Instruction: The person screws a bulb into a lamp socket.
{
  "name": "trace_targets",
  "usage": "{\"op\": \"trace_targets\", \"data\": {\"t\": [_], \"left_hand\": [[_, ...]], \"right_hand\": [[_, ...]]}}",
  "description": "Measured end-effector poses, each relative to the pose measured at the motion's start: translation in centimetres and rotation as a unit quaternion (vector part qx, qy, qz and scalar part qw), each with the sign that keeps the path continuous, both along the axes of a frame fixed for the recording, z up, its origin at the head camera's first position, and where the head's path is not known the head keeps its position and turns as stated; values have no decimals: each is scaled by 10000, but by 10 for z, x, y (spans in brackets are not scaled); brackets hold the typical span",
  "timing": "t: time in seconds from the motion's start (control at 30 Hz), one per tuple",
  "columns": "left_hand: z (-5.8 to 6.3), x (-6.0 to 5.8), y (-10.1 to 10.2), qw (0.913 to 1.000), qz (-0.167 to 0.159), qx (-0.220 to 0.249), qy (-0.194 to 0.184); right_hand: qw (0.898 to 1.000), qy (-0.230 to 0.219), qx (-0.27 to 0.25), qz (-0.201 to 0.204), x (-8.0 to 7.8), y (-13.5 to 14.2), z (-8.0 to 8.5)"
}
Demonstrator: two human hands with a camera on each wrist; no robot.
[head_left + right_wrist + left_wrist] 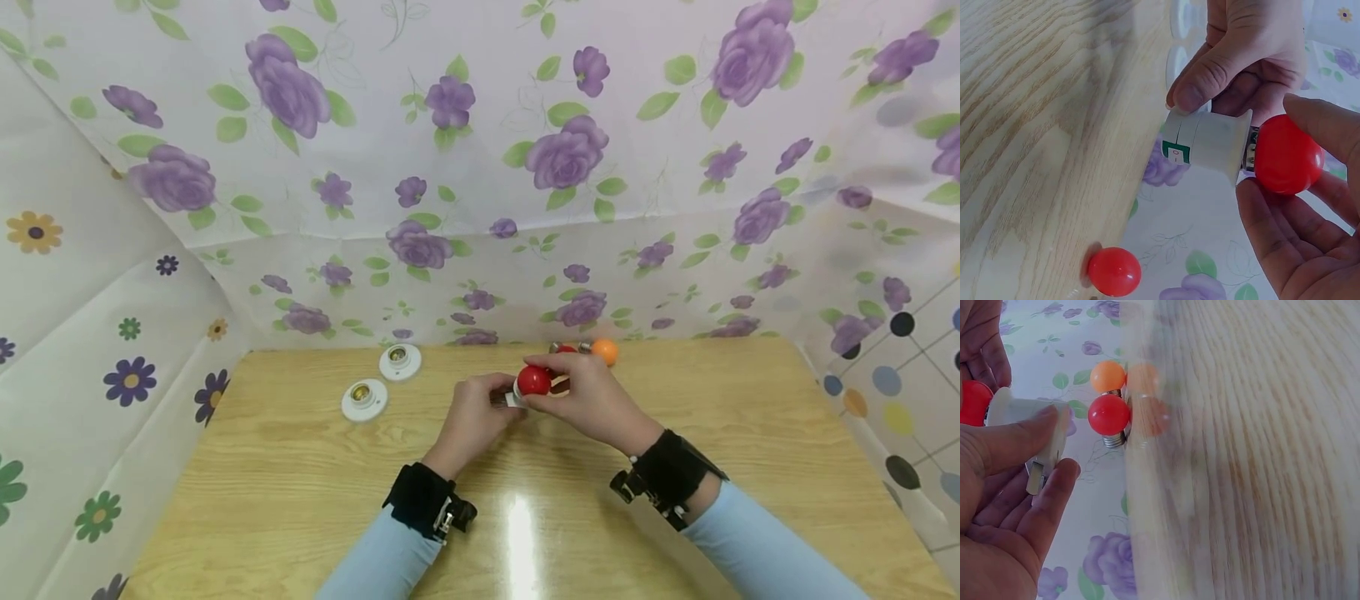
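Over the middle of the wooden table, my left hand grips a white plug-in lamp socket by its body. The socket has a small green-framed switch and a flat metal prong. My right hand holds a red bulb between thumb and fingers. The bulb's metal base sits at the socket's mouth, with part of its thread showing in the right wrist view. Bulb and socket lie in line, tilted sideways. How deep the base goes in is hidden.
At the table's back edge, beyond my right hand, lie another red bulb and an orange bulb. Two round white lamp holders stand at the back left. A flowered cloth hangs right behind the table.
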State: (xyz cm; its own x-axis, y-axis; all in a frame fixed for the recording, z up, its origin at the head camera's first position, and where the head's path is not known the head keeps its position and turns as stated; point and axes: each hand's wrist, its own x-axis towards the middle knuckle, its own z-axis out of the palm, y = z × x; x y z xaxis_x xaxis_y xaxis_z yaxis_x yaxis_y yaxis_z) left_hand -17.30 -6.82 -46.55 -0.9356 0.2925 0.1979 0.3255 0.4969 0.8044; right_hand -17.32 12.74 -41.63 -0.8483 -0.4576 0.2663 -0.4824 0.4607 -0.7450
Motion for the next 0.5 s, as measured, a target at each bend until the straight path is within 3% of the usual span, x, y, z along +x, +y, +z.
{"op": "trace_targets", "data": {"t": [0.5], "left_hand": [[2,0,-2,9994,-4,335,-53]], "right_hand": [[9996,54,-122,-236,-2,7,7]]}}
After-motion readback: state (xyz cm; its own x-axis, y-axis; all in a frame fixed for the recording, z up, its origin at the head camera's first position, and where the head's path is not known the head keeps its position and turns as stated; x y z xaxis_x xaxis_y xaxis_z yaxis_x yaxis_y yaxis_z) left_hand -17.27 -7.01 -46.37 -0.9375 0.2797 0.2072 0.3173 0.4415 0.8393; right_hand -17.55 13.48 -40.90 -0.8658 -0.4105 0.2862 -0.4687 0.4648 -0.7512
